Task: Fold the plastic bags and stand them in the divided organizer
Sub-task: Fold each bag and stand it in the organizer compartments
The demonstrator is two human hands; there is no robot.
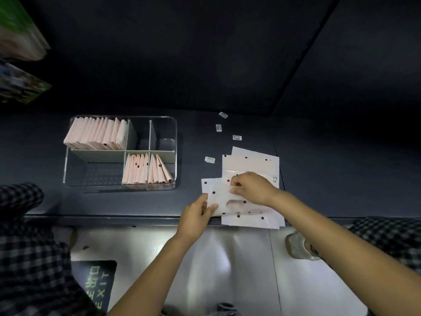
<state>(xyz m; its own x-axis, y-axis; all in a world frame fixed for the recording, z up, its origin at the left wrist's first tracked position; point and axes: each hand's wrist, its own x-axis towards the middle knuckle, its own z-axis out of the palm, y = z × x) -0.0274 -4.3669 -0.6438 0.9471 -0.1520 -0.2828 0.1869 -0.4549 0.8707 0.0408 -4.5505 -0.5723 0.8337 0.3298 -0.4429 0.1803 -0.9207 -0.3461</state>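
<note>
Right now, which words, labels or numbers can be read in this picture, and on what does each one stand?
"EXIT": dark floor sign, beside glowing characters too blurred to read.
Four small barcode stickers on the table: print too small to read.
Triangle mark on a plastic bag: unreadable.

Both bare forearms enter from the bottom of the frame and converge at centre-right.

Left hand (197, 218): lower centre, forearm running up from bottom-centre, wrist straight. Fingers curled, thumb on top, pinching the left edge of the pale pink black-dotted plastic bag (218, 197).

Right hand (252, 189): just above and right of the left hand, forearm coming in diagonally from the lower-right corner. Back of hand faces the camera, knuckles bent, fingertips tucked down onto the same bag, thumb and fingers gripping its upper part.

The 2 hands are near each other, not touching.
</note>
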